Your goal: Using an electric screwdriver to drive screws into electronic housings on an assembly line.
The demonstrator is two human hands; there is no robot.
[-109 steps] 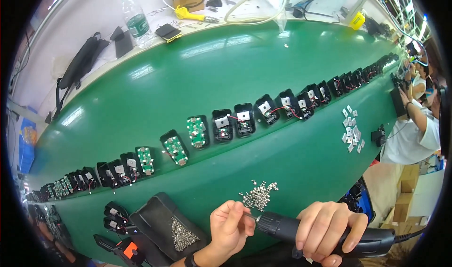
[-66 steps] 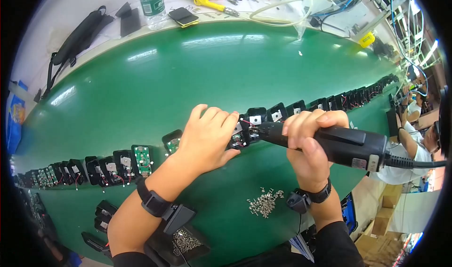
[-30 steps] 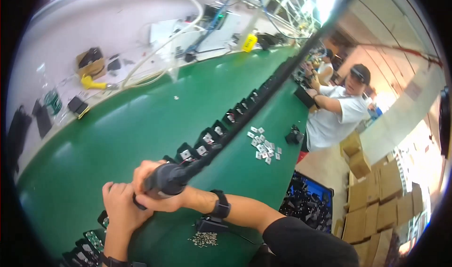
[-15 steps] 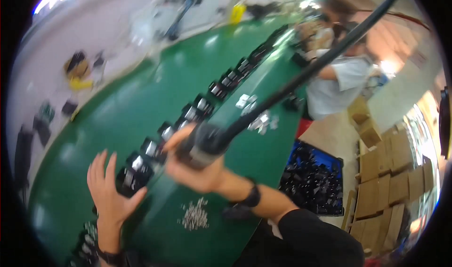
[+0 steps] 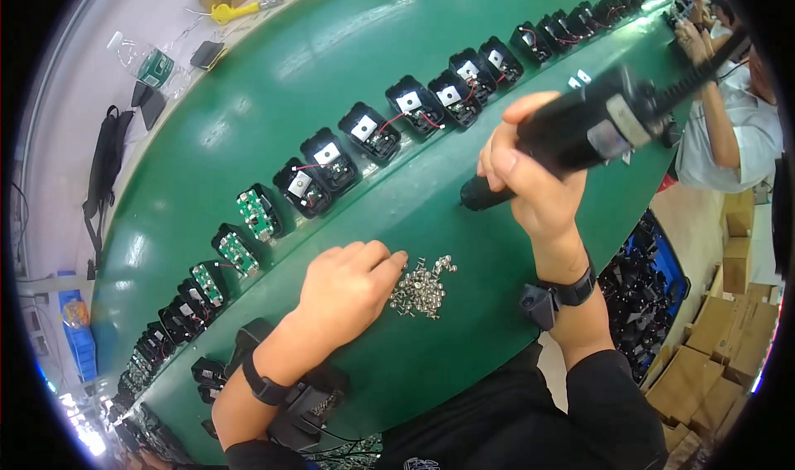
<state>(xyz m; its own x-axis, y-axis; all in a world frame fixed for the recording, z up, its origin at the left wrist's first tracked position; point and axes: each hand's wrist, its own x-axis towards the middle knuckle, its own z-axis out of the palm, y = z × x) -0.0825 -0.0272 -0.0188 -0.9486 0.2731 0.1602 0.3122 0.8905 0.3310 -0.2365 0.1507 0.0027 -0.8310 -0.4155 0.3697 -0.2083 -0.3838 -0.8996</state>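
Observation:
My right hand point(image 5: 534, 168) is wrapped round a black electric screwdriver point(image 5: 571, 134), held above the green table with its tip end pointing to the lower left. A cord runs from its back end to the upper right. My left hand point(image 5: 352, 288) is closed at the left edge of a pile of small silver screws point(image 5: 421, 289), its fingertips drawn together; what they pinch, if anything, is hidden. Beyond both hands runs a long row of black plastic housings point(image 5: 333, 157) with metal plates and red wires. Toward the left, some housings carry green circuit boards point(image 5: 257, 215).
More black parts point(image 5: 310, 404) lie by my left forearm. A blue bin of black parts point(image 5: 638, 296) and cardboard boxes point(image 5: 704, 387) stand at right. Another person point(image 5: 729, 130) works at far right. A plastic bottle point(image 5: 149, 62) lies beyond the table's far edge.
My left hand has gone from spread open by the housings to closed at the screw pile. My right hand has lifted the screwdriver away from the row. The view has shifted.

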